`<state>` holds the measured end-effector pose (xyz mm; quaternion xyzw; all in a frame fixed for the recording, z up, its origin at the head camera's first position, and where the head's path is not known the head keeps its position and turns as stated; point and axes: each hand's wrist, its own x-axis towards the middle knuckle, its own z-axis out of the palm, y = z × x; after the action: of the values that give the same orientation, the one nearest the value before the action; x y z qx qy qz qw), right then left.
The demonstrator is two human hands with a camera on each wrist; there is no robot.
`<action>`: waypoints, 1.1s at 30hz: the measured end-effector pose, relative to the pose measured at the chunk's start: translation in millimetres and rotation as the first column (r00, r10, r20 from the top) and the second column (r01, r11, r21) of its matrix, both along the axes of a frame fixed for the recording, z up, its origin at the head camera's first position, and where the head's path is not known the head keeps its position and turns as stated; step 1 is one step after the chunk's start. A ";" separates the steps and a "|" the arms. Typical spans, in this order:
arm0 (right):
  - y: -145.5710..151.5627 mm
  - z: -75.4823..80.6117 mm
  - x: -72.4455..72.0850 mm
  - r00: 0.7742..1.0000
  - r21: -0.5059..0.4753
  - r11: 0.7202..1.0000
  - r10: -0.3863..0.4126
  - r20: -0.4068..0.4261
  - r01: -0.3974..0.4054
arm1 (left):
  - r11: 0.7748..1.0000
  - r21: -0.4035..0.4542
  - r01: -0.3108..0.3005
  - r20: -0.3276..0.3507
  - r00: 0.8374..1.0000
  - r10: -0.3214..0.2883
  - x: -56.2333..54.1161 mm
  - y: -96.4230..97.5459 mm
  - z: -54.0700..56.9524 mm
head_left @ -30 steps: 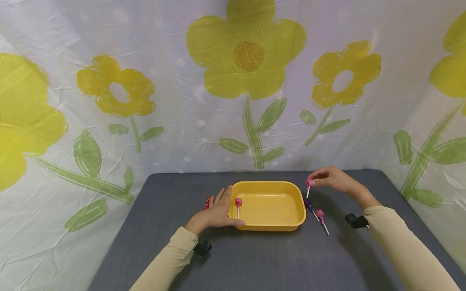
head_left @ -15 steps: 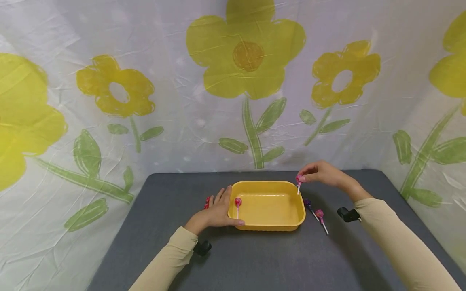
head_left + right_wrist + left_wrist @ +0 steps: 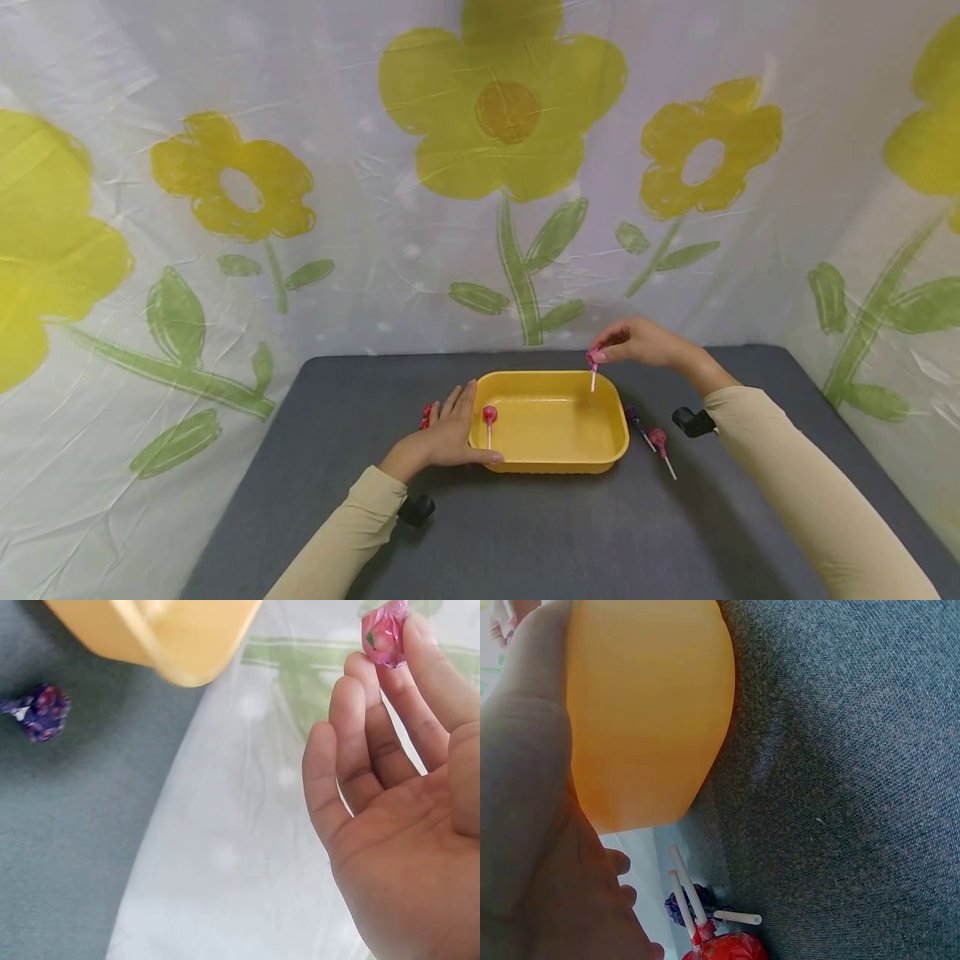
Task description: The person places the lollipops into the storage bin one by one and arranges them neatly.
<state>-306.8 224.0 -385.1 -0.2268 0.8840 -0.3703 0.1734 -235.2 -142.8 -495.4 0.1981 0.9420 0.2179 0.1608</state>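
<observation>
My right hand (image 3: 637, 343) pinches a pink-wrapped lollipop (image 3: 593, 357) by its head, thumb against fingertips, over the back right of a yellow tray (image 3: 555, 467). Its white stick points down. In the right wrist view the wrapped head (image 3: 384, 634) shows between thumb and fingers. My left hand (image 3: 448, 435) rests against the tray's left end, fingers extended along the side and thumb at the front rim. Inside the tray, near that hand, lies a red lollipop (image 3: 490, 414) with its stick toward the front.
Right of the tray lie a purple lollipop (image 3: 636, 418) and a pink lollipop (image 3: 657, 438) on the grey table (image 3: 540, 542). Beyond my left hand, red lollipops (image 3: 735, 949) and a purple one (image 3: 678, 906) lie close together. A flowered curtain (image 3: 360, 275) hangs behind the table.
My right hand has carried the pink lollipop leftward from beside the tray, past its right rim, to above the tray. The left hand has stayed at the tray's left end.
</observation>
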 end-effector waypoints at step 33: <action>-88.6 -28.3 -28.9 0.980 -0.149 0.984 0.125 0.156 -0.101 | 1.000 -0.016 -0.011 -0.016 1.000 0.011 4.9 2.0 8.3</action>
<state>-335.7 135.4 -413.4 -0.2569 0.8239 -0.4387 0.2503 -230.3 -140.8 -487.1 0.1933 0.9462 0.2094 0.1534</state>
